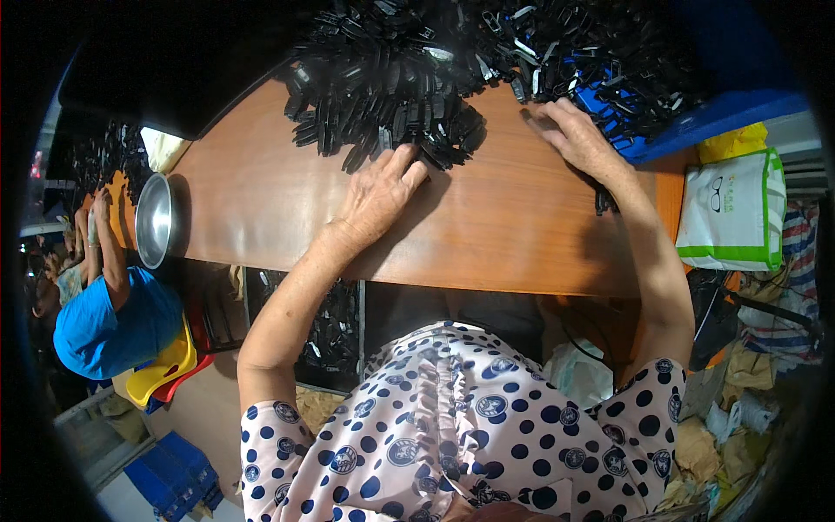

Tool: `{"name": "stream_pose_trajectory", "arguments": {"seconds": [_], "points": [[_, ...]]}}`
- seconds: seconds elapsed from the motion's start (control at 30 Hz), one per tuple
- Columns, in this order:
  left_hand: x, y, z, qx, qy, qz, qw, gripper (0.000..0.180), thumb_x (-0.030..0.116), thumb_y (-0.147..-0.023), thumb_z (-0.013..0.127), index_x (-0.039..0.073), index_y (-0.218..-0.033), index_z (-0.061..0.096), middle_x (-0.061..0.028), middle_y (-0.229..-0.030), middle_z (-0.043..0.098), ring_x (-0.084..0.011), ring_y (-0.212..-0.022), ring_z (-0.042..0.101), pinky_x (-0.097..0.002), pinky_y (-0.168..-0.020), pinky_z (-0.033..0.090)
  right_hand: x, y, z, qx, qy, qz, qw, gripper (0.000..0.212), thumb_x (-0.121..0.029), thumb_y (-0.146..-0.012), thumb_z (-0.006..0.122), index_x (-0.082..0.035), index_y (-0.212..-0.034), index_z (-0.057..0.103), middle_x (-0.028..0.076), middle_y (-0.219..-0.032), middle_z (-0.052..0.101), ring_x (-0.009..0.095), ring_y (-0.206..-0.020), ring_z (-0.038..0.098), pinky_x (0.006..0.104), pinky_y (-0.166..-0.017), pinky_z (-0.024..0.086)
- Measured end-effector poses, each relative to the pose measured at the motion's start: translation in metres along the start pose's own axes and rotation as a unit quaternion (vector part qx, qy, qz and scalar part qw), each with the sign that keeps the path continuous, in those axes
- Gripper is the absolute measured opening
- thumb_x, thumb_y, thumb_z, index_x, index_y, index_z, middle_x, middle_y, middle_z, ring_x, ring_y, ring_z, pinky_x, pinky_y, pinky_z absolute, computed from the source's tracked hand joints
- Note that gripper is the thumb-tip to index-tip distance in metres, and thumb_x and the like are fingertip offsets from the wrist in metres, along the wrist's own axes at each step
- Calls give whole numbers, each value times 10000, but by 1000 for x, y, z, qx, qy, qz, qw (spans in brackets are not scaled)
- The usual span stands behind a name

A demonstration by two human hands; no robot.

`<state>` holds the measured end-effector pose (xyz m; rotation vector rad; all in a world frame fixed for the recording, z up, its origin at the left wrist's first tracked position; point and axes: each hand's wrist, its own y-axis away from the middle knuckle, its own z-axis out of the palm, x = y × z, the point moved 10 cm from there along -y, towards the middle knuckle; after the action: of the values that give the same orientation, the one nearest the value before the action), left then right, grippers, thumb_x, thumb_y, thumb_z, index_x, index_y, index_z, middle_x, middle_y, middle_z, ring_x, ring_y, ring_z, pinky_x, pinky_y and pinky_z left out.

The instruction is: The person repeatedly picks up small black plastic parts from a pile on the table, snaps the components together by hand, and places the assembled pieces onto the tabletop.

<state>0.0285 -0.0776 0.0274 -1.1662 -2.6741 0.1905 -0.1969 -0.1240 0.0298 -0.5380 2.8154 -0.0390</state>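
A heap of small black elongated plastic pieces [383,87] lies on the brown table [261,191]. My left hand [380,196] rests at the heap's near edge with its fingers curled down. Whatever those fingers may pinch is hidden beneath them. To the right, my right hand [578,143] is over the table beside the blue bin [670,135]. Its fingers are stretched out and slightly apart, a little blurred at the tips, and no piece shows in them. More black pieces, some with silvery parts, fill the bin and spill over its edge.
A round metal bowl [155,222] sits at the table's left edge. On the right is a white and green bag [731,213]. A person in a blue shirt [117,326] works at the far left. Below the table's front edge stands a crate with black pieces [330,335].
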Motion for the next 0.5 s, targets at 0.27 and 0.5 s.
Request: {"name": "stream_pose_trajectory", "arguments": {"seconds": [0.27,0.5], "points": [[12,48,-3,114,134,-50,983,157,51,-792,641,48,-911,540,-112,-984,585,-299,-829,614,-379,-665,518,-18,24,1,-8,-191,0,982,269,7,-830,527,-44,-1093,557,129,-1010,532,253,-945,582,364,-793,501],[13,78,-5,170,285,-149,931,215,12,-809,625,8,-1012,555,-186,-915,616,-380,-841,613,-387,-717,508,-68,21,25,-47,11,-92,995,257,-84,-816,636,-87,-1067,578,102,-1034,521,295,-989,528,405,-828,451]]}}
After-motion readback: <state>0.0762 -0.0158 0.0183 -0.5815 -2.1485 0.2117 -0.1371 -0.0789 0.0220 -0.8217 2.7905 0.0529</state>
